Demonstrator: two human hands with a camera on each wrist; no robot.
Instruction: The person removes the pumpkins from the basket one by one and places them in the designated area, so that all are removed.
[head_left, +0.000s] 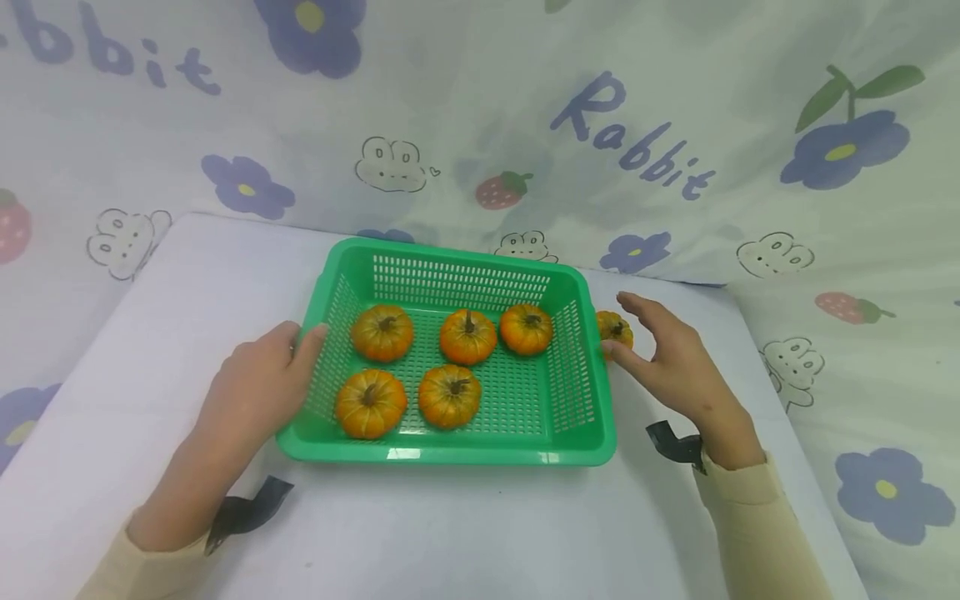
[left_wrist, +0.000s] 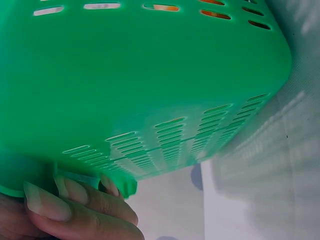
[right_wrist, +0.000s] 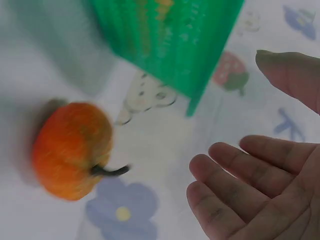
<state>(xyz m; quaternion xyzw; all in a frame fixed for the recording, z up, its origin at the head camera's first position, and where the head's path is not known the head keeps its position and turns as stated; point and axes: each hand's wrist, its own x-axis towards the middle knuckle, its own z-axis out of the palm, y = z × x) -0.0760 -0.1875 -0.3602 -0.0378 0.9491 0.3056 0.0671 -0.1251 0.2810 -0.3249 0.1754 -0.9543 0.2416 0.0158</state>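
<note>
A green plastic basket (head_left: 450, 456) stands in the middle of the white table and holds several small orange pumpkins (head_left: 371, 404). My left hand (head_left: 251, 383) grips its left rim, thumb on top; in the left wrist view the fingers (left_wrist: 95, 205) curl under the rim along the outer wall. Beyond the basket's right side lies another pumpkin (head_left: 617, 329), partly hidden by the rim. My right hand (head_left: 678, 358) hovers near that pumpkin and the right rim, fingers spread and holding nothing. In the right wrist view, a gap shows between the pumpkin (right_wrist: 72, 150) and the fingertips (right_wrist: 200, 192).
A white cloth (head_left: 450, 108) printed with rabbits, flowers and strawberries hangs behind the table and down its sides. The table (head_left: 450, 533) extends in front of the basket. Black straps (head_left: 251, 508) stick out at both wrists, by the beige sleeves.
</note>
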